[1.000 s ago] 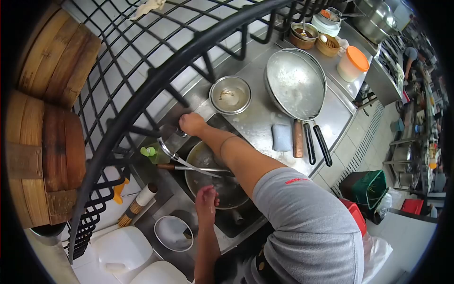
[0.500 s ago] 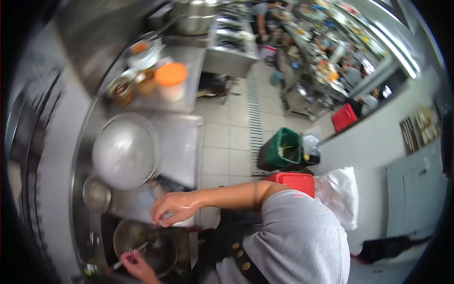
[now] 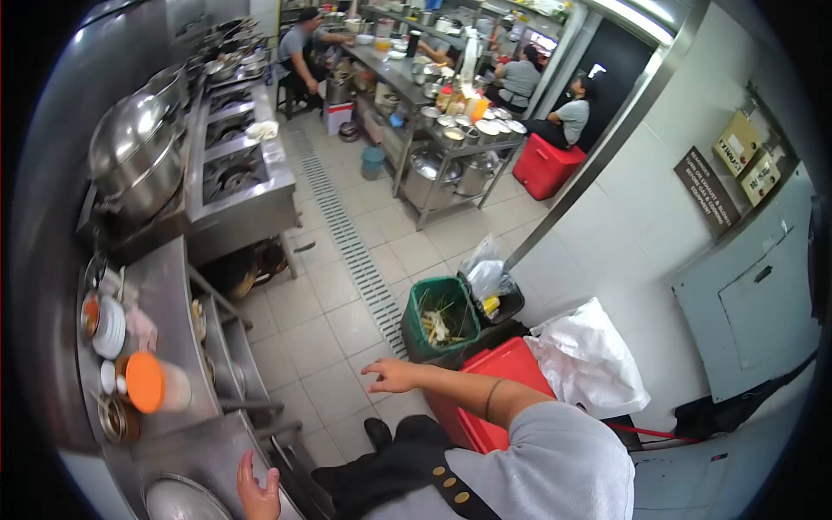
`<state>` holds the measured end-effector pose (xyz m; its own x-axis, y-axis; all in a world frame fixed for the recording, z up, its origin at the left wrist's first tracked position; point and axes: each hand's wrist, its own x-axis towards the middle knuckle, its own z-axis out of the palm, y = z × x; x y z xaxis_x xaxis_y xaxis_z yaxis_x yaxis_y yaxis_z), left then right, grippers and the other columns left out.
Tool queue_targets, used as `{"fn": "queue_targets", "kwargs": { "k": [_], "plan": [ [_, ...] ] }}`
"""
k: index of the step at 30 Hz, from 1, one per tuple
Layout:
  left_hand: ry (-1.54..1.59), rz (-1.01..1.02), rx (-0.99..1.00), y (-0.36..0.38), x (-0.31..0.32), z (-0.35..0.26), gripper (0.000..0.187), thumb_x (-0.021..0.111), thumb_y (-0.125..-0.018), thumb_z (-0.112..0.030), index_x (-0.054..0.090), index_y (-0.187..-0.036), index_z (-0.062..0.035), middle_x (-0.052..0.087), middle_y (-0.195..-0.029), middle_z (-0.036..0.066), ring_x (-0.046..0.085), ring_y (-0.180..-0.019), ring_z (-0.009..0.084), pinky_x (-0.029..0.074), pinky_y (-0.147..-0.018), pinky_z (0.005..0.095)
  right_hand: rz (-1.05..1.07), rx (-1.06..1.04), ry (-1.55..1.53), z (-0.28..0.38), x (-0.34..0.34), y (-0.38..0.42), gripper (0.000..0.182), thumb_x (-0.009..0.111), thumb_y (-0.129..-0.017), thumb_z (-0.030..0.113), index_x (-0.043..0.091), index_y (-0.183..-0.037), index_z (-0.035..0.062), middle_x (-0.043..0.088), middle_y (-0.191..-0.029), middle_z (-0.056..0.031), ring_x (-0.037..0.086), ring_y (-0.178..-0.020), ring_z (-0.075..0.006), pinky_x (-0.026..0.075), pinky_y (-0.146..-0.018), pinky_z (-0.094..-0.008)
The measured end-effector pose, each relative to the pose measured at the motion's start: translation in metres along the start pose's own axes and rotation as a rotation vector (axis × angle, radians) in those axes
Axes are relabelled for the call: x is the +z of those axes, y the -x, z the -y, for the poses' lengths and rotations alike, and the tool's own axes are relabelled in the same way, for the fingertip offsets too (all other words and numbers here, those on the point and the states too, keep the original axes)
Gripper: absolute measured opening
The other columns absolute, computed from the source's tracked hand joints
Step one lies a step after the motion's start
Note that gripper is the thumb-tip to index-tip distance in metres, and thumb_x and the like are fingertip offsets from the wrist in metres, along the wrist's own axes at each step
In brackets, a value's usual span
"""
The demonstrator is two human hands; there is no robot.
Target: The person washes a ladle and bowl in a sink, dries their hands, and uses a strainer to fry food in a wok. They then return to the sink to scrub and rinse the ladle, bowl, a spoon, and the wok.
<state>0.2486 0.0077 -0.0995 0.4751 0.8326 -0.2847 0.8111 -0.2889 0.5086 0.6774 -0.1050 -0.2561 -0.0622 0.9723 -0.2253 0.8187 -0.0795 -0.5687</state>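
Note:
My right hand (image 3: 392,376) reaches out over the tiled floor, fingers apart and nothing in it. Below it in the view are my dark apron and shoe. At the bottom left, my left hand (image 3: 258,494) is raised beside the edge of the steel counter (image 3: 186,446), its thumb and fingers apart and no object in it. A round metal lid or bowl (image 3: 182,501) lies on that counter, cut off by the frame. Farther along stands a tub with an orange lid (image 3: 146,382), near a jar of brown contents (image 3: 117,419) and white bowls (image 3: 108,328).
A green bin (image 3: 440,321) with scraps, a red cooler (image 3: 511,373) and a white plastic bag (image 3: 589,355) stand on the right. A stove (image 3: 234,173) and large steel pots (image 3: 134,165) are at the upper left. Several people sit or work at the back.
The view has swung toward the room and aisle. The wok and the utensil in my left hand are out of sight. My right hand has left the counter side and its fingers have spread.

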Motion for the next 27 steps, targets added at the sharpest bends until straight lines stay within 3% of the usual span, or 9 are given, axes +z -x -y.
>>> {"fn": "queue_targets", "kwargs": {
  "k": [1, 2, 11, 13, 15, 16, 21, 23, 27],
  "plan": [
    [0.334, 0.077, -0.179, -0.02, -0.003, -0.014, 0.061, 0.07, -0.088, -0.035, 0.052, -0.139, -0.0067, 0.051, -0.141, 0.024, 0.046, -0.132, 0.0397, 0.034, -0.111, 0.0447, 0.029, 0.23, -0.275, -0.009, -0.023, 0.001, 0.047, 0.067, -0.087, 0.038, 0.062, -0.124, 0.0103, 0.056, -0.126, -0.0238, 0.057, -0.114, -0.0398, 0.046, -0.098, -0.0443],
    [0.123, 0.006, 0.086, -0.039, -0.002, -0.02, 0.062, 0.067, -0.09, -0.035, 0.049, -0.141, -0.0063, 0.048, -0.145, 0.022, 0.043, -0.135, 0.039, 0.033, -0.112, 0.0456, -0.078, 0.174, -0.162, -0.031, -0.035, 0.006, 0.047, 0.066, -0.087, 0.038, 0.062, -0.123, 0.0091, 0.057, -0.124, -0.0218, 0.057, -0.112, -0.04, 0.047, -0.096, -0.0454],
    [-0.175, 0.461, 0.211, -0.245, -0.013, -0.078, 0.058, 0.065, -0.09, -0.03, 0.048, -0.143, -0.0109, 0.046, -0.147, 0.019, 0.044, -0.134, 0.0372, 0.037, -0.111, 0.0442, 0.147, 0.564, 0.031, -0.201, -0.096, 0.024, 0.039, 0.061, -0.087, 0.035, 0.067, -0.117, 0.0111, 0.067, -0.109, -0.0205, 0.062, -0.105, -0.0377, 0.048, -0.093, -0.0463],
    [-0.154, 0.553, 0.239, -0.304, -0.019, -0.105, 0.057, 0.065, -0.09, -0.03, 0.049, -0.142, -0.0104, 0.049, -0.144, 0.02, 0.047, -0.132, 0.0379, 0.039, -0.109, 0.0448, -0.045, 0.712, -0.075, -0.235, -0.081, 0.048, 0.041, 0.059, -0.087, 0.04, 0.069, -0.116, 0.0122, 0.068, -0.11, -0.0186, 0.064, -0.105, -0.0365, 0.049, -0.093, -0.0454],
    [-0.355, 0.469, 0.401, -0.362, -0.023, -0.157, 0.054, 0.066, -0.09, -0.027, 0.051, -0.139, -0.0093, 0.054, -0.136, 0.023, 0.052, -0.126, 0.0401, 0.042, -0.104, 0.0471, -0.012, 0.911, -0.078, -0.248, -0.07, 0.063, 0.044, 0.058, -0.087, 0.042, 0.069, -0.117, 0.0119, 0.07, -0.109, -0.0159, 0.066, -0.102, -0.0345, 0.051, -0.091, -0.0432],
    [-0.249, 0.271, 0.775, -0.414, 0.01, -0.137, 0.049, 0.073, -0.084, -0.028, 0.059, -0.124, -0.005, 0.063, -0.117, 0.018, 0.061, -0.104, 0.0353, 0.049, -0.091, 0.0427, -0.095, 0.899, -0.127, -0.254, -0.052, 0.078, 0.044, 0.058, -0.087, 0.042, 0.069, -0.117, 0.0114, 0.07, -0.108, -0.0155, 0.066, -0.102, -0.0342, 0.052, -0.091, -0.0425],
    [-0.185, 0.427, 0.898, -0.571, 0.04, -0.266, 0.059, 0.072, -0.082, -0.037, 0.056, -0.132, -0.0076, 0.058, -0.13, 0.022, 0.056, -0.117, 0.0414, 0.045, -0.101, 0.0465, -0.002, 1.274, -0.403, -0.265, -0.041, 0.079, 0.044, 0.064, -0.084, 0.043, 0.069, -0.117, 0.0127, 0.071, -0.108, -0.0118, 0.067, -0.103, -0.0302, 0.052, -0.092, -0.0396],
    [-0.156, 0.411, 0.959, -0.625, 0.051, -0.324, 0.058, 0.07, -0.084, -0.037, 0.056, -0.131, -0.0072, 0.059, -0.13, 0.021, 0.056, -0.116, 0.0403, 0.046, -0.1, 0.0455, 0.373, 0.889, 0.139, -0.305, 0.008, 0.074, 0.04, 0.063, -0.085, 0.042, 0.071, -0.112, 0.0142, 0.072, -0.107, -0.0112, 0.067, -0.103, -0.0277, 0.051, -0.093, -0.0378],
    [-0.195, 0.497, 0.948, -0.704, 0.075, -0.391, 0.057, 0.069, -0.085, -0.038, 0.055, -0.132, -0.0076, 0.057, -0.132, 0.021, 0.054, -0.122, 0.0384, 0.044, -0.102, 0.0447, 0.162, 0.951, -0.308, -0.369, -0.007, 0.039, 0.037, 0.058, -0.088, 0.041, 0.071, -0.109, 0.0132, 0.07, -0.109, -0.0139, 0.066, -0.103, -0.0311, 0.05, -0.093, -0.0404]
  ]
}}
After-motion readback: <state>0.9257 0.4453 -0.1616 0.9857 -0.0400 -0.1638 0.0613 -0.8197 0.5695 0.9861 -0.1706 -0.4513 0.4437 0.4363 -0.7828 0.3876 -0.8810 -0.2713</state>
